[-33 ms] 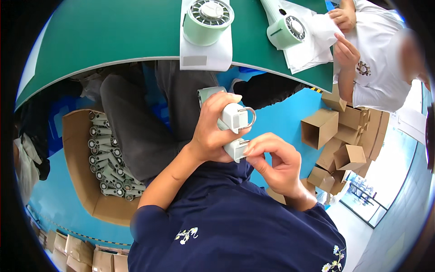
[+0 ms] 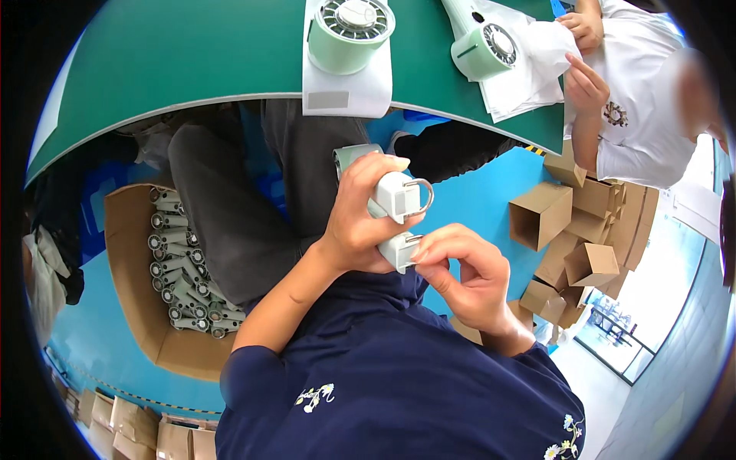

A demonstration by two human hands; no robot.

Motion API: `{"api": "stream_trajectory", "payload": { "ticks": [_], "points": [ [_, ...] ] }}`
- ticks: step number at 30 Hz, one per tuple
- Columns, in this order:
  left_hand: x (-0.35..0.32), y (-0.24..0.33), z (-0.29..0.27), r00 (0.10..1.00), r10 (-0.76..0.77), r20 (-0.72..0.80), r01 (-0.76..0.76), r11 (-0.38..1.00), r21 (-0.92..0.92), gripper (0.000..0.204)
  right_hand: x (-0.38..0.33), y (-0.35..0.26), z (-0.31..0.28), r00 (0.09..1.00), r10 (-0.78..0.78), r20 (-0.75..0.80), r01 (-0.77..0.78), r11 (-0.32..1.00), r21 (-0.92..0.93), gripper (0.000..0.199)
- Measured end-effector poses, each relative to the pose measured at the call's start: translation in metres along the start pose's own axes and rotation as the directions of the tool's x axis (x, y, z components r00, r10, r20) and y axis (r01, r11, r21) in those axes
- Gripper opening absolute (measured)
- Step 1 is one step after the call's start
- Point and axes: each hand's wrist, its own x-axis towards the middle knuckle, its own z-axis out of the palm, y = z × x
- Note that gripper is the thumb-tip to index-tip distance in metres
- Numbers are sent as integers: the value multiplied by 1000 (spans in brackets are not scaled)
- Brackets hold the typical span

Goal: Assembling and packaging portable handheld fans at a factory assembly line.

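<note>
My left hand (image 2: 356, 226) is wrapped around a pale green and white hand-held fan body (image 2: 395, 195), held close over my lap. A metal ring loop (image 2: 424, 197) sticks out of its white end. My right hand (image 2: 468, 280) pinches the lower white part (image 2: 395, 250) of the same piece with thumb and forefinger, where a small metal tab shows. The green handle end (image 2: 351, 156) pokes out above my left fingers.
A green table (image 2: 192, 54) curves across the top, with a pale green fan (image 2: 349, 27) on a white bag and a second fan (image 2: 483, 46). A co-worker's hands (image 2: 586, 80) handle a white bag at right. A carton (image 2: 126, 253) holds several green handles; small open boxes (image 2: 571, 230) are piled at right.
</note>
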Motion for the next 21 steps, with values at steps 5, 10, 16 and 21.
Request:
{"api": "stream_trajectory", "payload": {
  "ticks": [5, 10, 16, 21],
  "points": [
    [-1, -1, 2, 1000, -2, 2, 2, 1000, -2, 52, 1, 0, 2, 994, -109, 8, 110, 991, -79, 18],
    [-2, -1, 2, 1000, -6, 3, 6, 1000, -10, 53, 3, 3, -1, 994, -103, 33, 106, 983, -148, 19],
    [-2, 0, -1, 1000, -19, 6, 19, 1000, -11, 54, 7, 2, 0, 993, -114, 32, 118, 981, -154, 19],
    [-3, -2, 1, 1000, -21, 5, 21, 1000, -13, 53, 9, 4, 1, 990, -133, 39, 138, 976, -169, 19]
  ]
}}
